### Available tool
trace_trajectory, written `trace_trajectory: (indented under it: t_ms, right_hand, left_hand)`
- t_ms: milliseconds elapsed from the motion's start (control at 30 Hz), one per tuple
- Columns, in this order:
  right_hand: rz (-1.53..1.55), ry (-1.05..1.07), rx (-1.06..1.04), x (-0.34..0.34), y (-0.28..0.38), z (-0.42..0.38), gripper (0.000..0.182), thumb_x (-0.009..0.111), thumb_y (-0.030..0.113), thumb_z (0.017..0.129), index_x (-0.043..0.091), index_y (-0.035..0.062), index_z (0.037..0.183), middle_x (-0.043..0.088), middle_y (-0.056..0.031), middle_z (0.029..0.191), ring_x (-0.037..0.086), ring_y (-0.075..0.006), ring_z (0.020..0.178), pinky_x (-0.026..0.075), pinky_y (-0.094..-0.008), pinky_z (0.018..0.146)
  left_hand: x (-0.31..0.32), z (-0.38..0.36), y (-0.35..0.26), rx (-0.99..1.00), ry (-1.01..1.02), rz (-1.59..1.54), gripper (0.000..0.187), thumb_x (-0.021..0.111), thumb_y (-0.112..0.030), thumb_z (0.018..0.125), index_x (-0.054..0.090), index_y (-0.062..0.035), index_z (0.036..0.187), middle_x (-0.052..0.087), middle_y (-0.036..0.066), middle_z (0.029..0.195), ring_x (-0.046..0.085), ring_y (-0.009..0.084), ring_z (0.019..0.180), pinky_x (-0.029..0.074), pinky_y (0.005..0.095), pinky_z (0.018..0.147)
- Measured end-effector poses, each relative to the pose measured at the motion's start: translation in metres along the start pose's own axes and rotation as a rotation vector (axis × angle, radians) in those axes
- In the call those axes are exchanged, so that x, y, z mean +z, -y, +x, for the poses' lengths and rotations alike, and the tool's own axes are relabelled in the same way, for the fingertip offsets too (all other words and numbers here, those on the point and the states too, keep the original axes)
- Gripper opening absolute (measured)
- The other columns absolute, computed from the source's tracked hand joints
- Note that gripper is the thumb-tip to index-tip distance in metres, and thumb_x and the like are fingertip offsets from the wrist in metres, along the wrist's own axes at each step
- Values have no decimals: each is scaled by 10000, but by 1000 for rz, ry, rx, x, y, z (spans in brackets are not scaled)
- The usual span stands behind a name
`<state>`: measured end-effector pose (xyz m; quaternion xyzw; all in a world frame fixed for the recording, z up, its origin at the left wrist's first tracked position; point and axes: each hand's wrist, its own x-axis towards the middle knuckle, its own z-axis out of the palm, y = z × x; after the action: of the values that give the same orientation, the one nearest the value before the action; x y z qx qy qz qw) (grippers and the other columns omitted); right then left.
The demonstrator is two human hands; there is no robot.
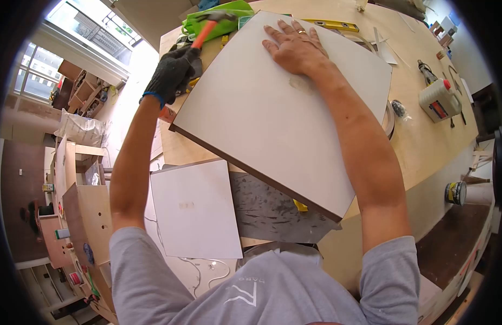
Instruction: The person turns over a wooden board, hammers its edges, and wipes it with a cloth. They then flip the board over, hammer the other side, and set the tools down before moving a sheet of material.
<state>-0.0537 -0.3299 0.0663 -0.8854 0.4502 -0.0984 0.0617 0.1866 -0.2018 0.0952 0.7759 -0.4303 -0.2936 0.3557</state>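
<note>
A large white panel point(256, 114) with a dark brown edge lies at an angle across the wooden worktable point(443, 141). My right hand point(298, 49), bare and with a ring, rests on its far part, fingers stretched out and spread. My left hand point(172, 75) wears a dark glove with a blue cuff. Its fingers are wrapped round the orange handle of a hammer point(203, 33), which is raised beside the panel's left edge. The hammer head is slightly blurred. A smaller white panel point(199, 216) lies nearer to me, beside a grey, dark-streaked sheet point(267, 203).
Behind the large panel are a bright green bag point(234, 10) and a yellow spirit level point(337, 25). A white jug with a red cap point(440, 100) stands at the right. A tin point(455, 193) is lower right. Wooden cabinet parts point(88, 216) stand at the left.
</note>
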Motion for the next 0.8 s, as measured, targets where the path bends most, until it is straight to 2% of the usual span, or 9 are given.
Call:
trace_trajectory:
  t_ms: [233,267,400,500,533,567,667,733,800]
  right_hand:
    - [-15,-7,8,3,-4,5,574,301,514,996,295,296,1527,197,-30,1615,117,-223,1500,72,-473,1208]
    - [-29,-12,15,0,-6,8,574,302,516,995,296,299,1527,196,-28,1616,121,-224,1499,75,-476,1207]
    - [-52,-19,4,4,-1,6,576,309,523,992,299,305,1525,204,-24,1614,144,-228,1494,87,-487,1204]
    - [-110,-60,-3,4,-11,16,579,317,535,988,296,316,1524,217,-25,1610,164,-237,1490,99,-502,1199]
    - [-132,-56,-15,8,-11,15,580,320,539,987,294,321,1524,221,-25,1609,171,-240,1489,103,-508,1198]
    - [-152,-58,-25,13,-10,15,582,323,544,985,291,326,1524,225,-26,1608,177,-243,1488,107,-514,1196]
    - [-30,101,-21,-23,6,-2,593,317,473,1003,300,188,1523,224,-133,1595,162,-334,1480,107,-503,1203]
    - [-31,95,-24,-26,6,-1,586,315,465,1004,314,181,1517,229,-135,1593,173,-337,1476,112,-499,1203]
    - [-34,88,-30,-22,8,-2,580,315,458,1005,322,178,1513,235,-136,1591,182,-338,1474,116,-496,1203]
  left_hand:
    - [-41,-24,31,-87,5,-5,471,604,-389,963,604,-42,1282,539,12,596,440,67,404,360,240,362]
    - [-41,-42,28,-67,42,72,450,614,-387,957,635,-6,1195,533,11,591,428,64,393,352,241,354]
    - [-47,-63,47,-105,-83,-117,424,638,-372,941,647,1,1142,522,16,583,394,73,369,345,240,346]
    - [-50,-90,40,-169,-5,-36,406,639,-369,940,658,0,1109,519,15,581,398,72,373,346,240,346]
    - [-50,-90,54,-136,-66,-94,386,636,-372,941,672,-5,1054,513,13,579,403,71,380,345,235,349]
    - [-50,-92,56,-146,-94,-53,380,635,-365,943,679,-11,1071,509,7,582,409,67,396,339,230,356]
    - [-48,-101,63,-144,-90,-90,409,631,-362,949,649,-22,1176,503,-4,584,411,55,405,330,223,353]
    - [-48,-114,66,-169,-84,-68,485,632,-378,949,597,-33,1289,501,-11,585,405,49,390,318,220,333]
    - [-46,-119,64,-168,-119,-99,501,635,-370,949,580,-32,1313,511,-10,585,408,44,392,326,217,336]
